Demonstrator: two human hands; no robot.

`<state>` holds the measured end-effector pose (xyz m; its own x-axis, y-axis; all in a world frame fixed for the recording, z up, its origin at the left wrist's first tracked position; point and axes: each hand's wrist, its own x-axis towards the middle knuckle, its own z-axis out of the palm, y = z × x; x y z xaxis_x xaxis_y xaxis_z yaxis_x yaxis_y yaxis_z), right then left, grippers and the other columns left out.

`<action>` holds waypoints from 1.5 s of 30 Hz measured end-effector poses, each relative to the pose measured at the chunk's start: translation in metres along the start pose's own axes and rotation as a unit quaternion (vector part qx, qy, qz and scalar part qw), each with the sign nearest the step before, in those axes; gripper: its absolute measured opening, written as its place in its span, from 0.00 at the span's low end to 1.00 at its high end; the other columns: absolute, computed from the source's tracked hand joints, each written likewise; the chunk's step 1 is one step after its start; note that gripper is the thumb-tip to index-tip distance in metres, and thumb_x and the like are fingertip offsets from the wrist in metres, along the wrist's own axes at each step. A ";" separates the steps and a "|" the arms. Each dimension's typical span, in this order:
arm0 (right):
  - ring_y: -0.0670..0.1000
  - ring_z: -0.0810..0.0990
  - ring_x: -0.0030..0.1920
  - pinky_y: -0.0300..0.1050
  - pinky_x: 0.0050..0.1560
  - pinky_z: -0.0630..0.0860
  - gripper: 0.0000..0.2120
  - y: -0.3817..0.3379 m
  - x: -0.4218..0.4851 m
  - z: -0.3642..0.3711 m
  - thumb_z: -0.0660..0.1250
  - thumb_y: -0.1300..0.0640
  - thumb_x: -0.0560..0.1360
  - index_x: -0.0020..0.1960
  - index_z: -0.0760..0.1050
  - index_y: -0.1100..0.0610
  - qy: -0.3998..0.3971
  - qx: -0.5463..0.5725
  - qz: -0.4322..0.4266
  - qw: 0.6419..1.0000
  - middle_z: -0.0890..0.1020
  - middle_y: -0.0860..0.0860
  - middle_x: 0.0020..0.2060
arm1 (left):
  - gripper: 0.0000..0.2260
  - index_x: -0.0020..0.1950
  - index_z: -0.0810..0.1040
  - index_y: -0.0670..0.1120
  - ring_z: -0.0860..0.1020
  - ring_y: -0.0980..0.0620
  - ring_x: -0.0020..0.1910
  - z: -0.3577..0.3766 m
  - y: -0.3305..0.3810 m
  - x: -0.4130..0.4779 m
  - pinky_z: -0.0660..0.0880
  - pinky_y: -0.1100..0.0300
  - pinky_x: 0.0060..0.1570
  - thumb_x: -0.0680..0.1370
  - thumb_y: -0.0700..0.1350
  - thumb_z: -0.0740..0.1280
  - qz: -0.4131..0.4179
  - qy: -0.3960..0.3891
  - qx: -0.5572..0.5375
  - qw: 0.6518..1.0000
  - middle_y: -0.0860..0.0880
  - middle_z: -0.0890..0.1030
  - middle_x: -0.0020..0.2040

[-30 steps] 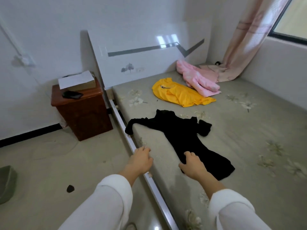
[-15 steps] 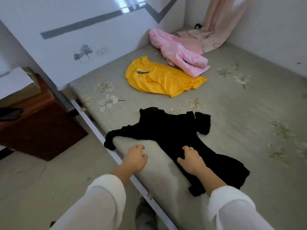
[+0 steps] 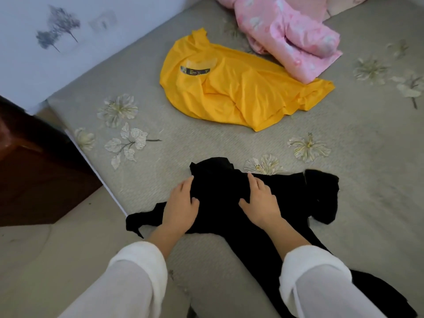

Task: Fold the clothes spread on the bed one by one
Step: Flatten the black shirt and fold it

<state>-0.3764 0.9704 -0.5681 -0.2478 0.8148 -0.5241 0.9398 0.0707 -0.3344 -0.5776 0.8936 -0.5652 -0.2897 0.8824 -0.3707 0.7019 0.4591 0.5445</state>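
Here, rumpled black garment [image 3: 286,193], sleeves splayed, left grip [image 3: 181,210] and right grip [image 3: 261,203] pressed flat on it

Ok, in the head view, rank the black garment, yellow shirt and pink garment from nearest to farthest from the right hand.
1. Black garment: directly under the right hand, which rests on it.
2. Yellow shirt: beyond the black garment, straight ahead.
3. Pink garment: farthest, behind the shirt and toward the right.
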 end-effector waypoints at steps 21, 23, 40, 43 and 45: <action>0.47 0.77 0.45 0.43 0.46 0.71 0.05 -0.014 -0.066 -0.068 0.63 0.59 0.78 0.47 0.69 0.50 0.059 0.261 -0.046 0.963 0.79 0.46 0.43 | 0.07 0.43 0.75 0.46 0.77 0.50 0.39 -0.071 0.074 0.022 0.71 0.59 0.37 0.71 0.44 0.72 0.030 -0.198 0.015 0.980 0.47 0.79 0.41; 0.47 0.75 0.41 0.42 0.44 0.70 0.07 -0.022 -0.089 -0.107 0.65 0.59 0.76 0.43 0.69 0.50 0.099 0.299 -0.053 0.948 0.77 0.48 0.38 | 0.08 0.40 0.74 0.48 0.75 0.52 0.37 -0.106 0.104 0.020 0.70 0.59 0.36 0.70 0.42 0.72 0.063 -0.151 -0.043 0.986 0.49 0.77 0.39; 0.48 0.73 0.31 0.41 0.32 0.65 0.12 -0.071 -0.244 -0.259 0.59 0.64 0.78 0.56 0.76 0.68 0.054 0.589 0.000 0.807 0.75 0.55 0.34 | 0.18 0.37 0.78 0.46 0.75 0.61 0.33 -0.283 0.312 -0.075 0.72 0.68 0.33 0.67 0.25 0.58 0.485 -0.198 -0.264 0.810 0.58 0.78 0.32; 0.44 0.67 0.22 0.36 0.23 0.60 0.12 -0.061 -0.265 -0.278 0.56 0.65 0.80 0.55 0.78 0.64 0.098 0.514 -0.001 0.852 0.70 0.47 0.24 | 0.21 0.37 0.79 0.47 0.76 0.54 0.37 -0.288 0.328 -0.081 0.72 0.65 0.34 0.67 0.24 0.55 0.489 -0.207 -0.289 0.797 0.50 0.81 0.38; 0.42 0.68 0.22 0.36 0.24 0.62 0.13 -0.057 -0.282 -0.294 0.56 0.66 0.79 0.48 0.79 0.59 0.169 0.490 -0.022 0.855 0.71 0.46 0.26 | 0.22 0.38 0.80 0.51 0.77 0.54 0.40 -0.290 0.337 -0.082 0.73 0.65 0.36 0.68 0.26 0.56 0.494 -0.191 -0.310 0.789 0.53 0.82 0.41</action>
<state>-0.2915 0.9059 -0.1713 -0.0402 0.9553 -0.2929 0.2426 -0.2750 -0.9303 -0.5056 1.0060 -0.1335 0.5008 0.8000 0.3304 -0.0253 -0.3681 0.9294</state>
